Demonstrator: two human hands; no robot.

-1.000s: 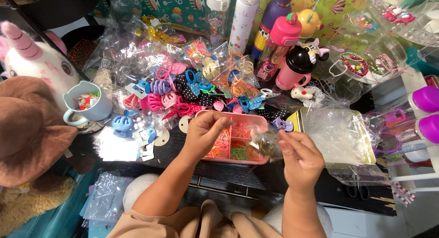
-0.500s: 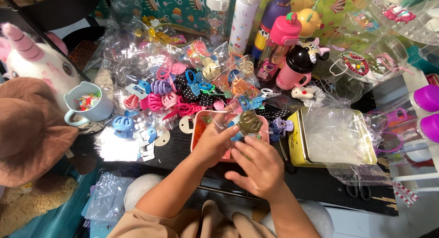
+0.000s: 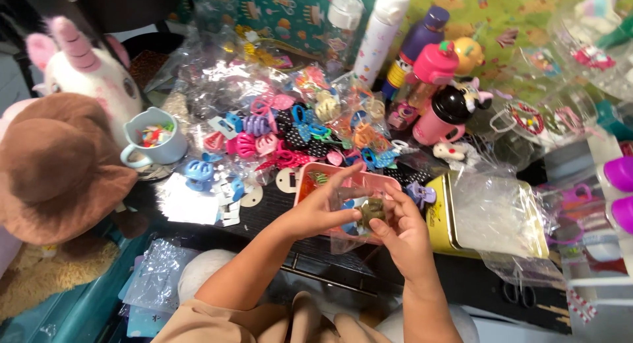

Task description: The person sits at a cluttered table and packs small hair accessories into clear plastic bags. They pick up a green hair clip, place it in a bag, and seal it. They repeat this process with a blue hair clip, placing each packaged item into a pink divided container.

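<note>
**Both hands close on a small clear bag over the pink tray**

The left hand [image 3: 323, 208] and the right hand [image 3: 402, 231] meet at the middle of the cluttered black table [image 3: 277, 214], both pinching a small clear plastic bag [image 3: 353, 214]. The left fingers are curled narrow around the bag's left edge, with the forefinger stretched along its top. The right thumb and fingers are narrow too, pressing a small olive-green hair clip [image 3: 372, 210] through or into the plastic; which of the two cannot be told. The bag hangs just above a shallow pink plastic tray [image 3: 316, 178] that holds small coloured pieces.

At 3 o'clock from the hands lies a yellow rectangular tin [image 3: 438, 221] topped with a crumpled clear wrapper [image 3: 494, 211]. At 11 o'clock spreads a heap of bright plastic claw clips [image 3: 277, 135] in blue, pink, purple and orange. At 9 o'clock stands a pale blue mug [image 3: 155, 148] filled with small bits, and beyond it a white plush unicorn [image 3: 79, 73] and a brown felt hat [image 3: 59, 165]. At 1 o'clock stands a pink drinking bottle with a black lid [image 3: 442, 115].
</note>
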